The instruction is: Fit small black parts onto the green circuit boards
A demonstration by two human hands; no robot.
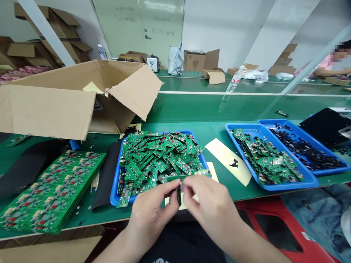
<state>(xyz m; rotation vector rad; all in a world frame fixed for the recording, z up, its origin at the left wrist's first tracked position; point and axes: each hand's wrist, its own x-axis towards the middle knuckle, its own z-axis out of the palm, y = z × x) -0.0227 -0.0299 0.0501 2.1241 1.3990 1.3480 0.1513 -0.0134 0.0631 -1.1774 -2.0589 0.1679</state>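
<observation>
My left hand (153, 210) and my right hand (208, 204) meet at the table's near edge, both pinched on one small green circuit board (178, 190) held between the fingertips. Just beyond them a blue tray (113, 193) is heaped with several loose small green boards (159, 157). Stacked panels of unseparated green boards (52, 190) lie to the left of that tray.
A large open cardboard box (68, 98) stands at the back left. To the right are a blue tray of green boards (263, 153) and a blue tray of small black parts (304, 144). Yellowish paper sheet (227, 159), water bottle (234, 80), a person at far right (331, 64).
</observation>
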